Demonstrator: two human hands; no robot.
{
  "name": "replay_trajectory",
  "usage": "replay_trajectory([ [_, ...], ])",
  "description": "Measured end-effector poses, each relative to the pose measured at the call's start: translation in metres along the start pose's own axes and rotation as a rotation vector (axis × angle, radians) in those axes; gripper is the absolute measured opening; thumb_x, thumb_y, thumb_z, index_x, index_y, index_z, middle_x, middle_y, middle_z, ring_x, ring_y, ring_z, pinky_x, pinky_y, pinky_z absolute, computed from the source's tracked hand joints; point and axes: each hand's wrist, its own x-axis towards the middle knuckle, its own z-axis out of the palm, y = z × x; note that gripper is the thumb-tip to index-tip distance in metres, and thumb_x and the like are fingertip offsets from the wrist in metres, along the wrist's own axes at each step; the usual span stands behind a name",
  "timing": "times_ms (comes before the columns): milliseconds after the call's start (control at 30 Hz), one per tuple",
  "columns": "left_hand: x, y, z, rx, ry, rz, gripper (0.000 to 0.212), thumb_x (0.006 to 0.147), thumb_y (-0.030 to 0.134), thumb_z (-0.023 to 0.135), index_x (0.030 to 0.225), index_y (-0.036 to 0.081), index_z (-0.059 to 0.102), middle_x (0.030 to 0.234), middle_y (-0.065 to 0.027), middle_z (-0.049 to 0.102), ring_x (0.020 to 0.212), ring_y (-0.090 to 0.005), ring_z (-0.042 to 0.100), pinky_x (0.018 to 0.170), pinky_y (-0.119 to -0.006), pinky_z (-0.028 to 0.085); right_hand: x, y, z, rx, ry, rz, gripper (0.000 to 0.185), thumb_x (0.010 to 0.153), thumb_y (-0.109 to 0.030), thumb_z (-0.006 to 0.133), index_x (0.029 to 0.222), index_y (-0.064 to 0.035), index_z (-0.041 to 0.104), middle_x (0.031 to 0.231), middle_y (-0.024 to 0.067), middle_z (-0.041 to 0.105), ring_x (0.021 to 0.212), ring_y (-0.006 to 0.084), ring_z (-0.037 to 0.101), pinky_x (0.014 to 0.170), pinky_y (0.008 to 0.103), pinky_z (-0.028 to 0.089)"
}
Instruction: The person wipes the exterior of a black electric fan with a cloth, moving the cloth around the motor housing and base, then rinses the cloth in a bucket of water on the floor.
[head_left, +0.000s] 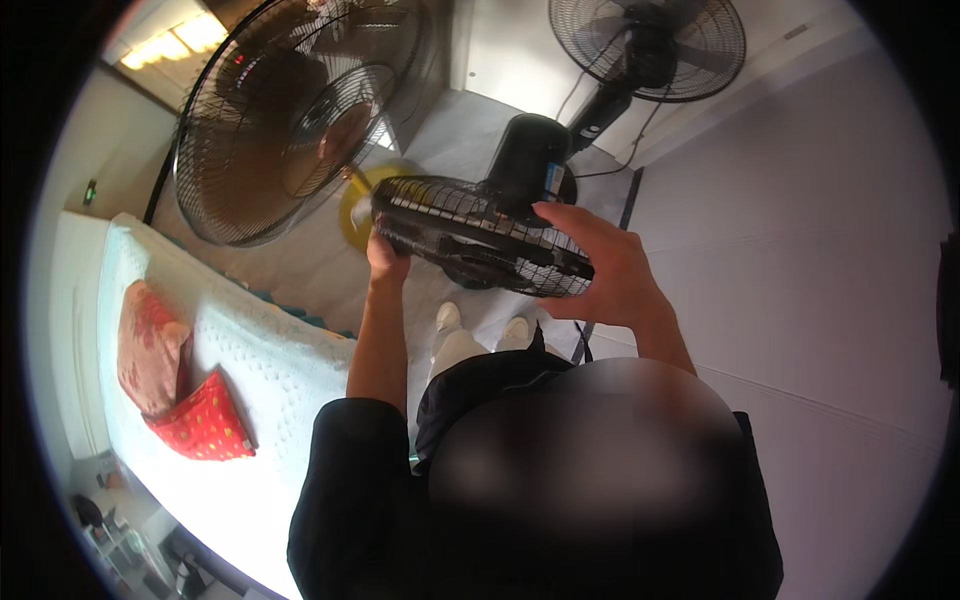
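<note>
A black standing electric fan with a round wire grille (480, 236) faces me at chest height, its motor housing (531, 150) on the far side of the grille. My left hand (388, 255) grips the grille's left rim, the fingers partly hidden beneath it. At the right, my right hand (607, 262) spans the grille's edge, the forefinger up by the motor housing and the thumb side low at the front rim. Blades show dimly inside the grille. The fan's round base is partly visible on the floor below, beyond my shoes.
A large metal-grille fan (247, 150) with a yellow base (356, 210) stands at the left. Another black fan (649, 52) is by the far wall, its cable trailing. A bed (292, 405) with red cushions (202, 420) lies left; a pale wall (795, 247) rises right.
</note>
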Motion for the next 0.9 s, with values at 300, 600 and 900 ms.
replay_trajectory([
  [300,0.036,-0.068,-0.009,0.080,-0.161,0.061,0.035,0.105,0.029,0.049,0.130,0.006,0.058,0.119,-0.0098,0.066,0.107,-0.0269,0.065,0.096,-0.044,0.055,-0.002,0.002,-0.005,-0.013,-0.029,0.097,0.087,0.055,-0.020,0.088,0.136,-0.0124,0.057,0.133,0.0091,0.063,0.115,0.0277,0.065,0.095,0.0362,0.054],
  [600,-0.009,-0.187,0.001,-0.315,-0.213,-0.314,0.037,0.105,0.030,0.048,0.133,0.007,0.056,0.125,-0.0106,0.063,0.113,-0.0273,0.062,0.098,-0.044,0.053,-0.007,0.010,-0.003,-0.052,-0.012,0.071,0.087,0.053,-0.020,0.087,0.134,-0.0075,0.059,0.132,0.0131,0.064,0.112,0.0296,0.067,0.092,0.0345,0.056],
  [900,-0.079,-0.248,0.068,-0.401,-0.343,-0.627,0.039,0.105,0.030,0.047,0.136,0.008,0.054,0.130,-0.0114,0.060,0.118,-0.0277,0.060,0.101,-0.043,0.052,-0.002,0.011,0.006,-0.079,-0.008,-0.027,0.086,0.054,-0.024,0.086,0.134,-0.0101,0.059,0.134,0.0099,0.063,0.114,0.0284,0.065,0.090,0.0361,0.056],
])
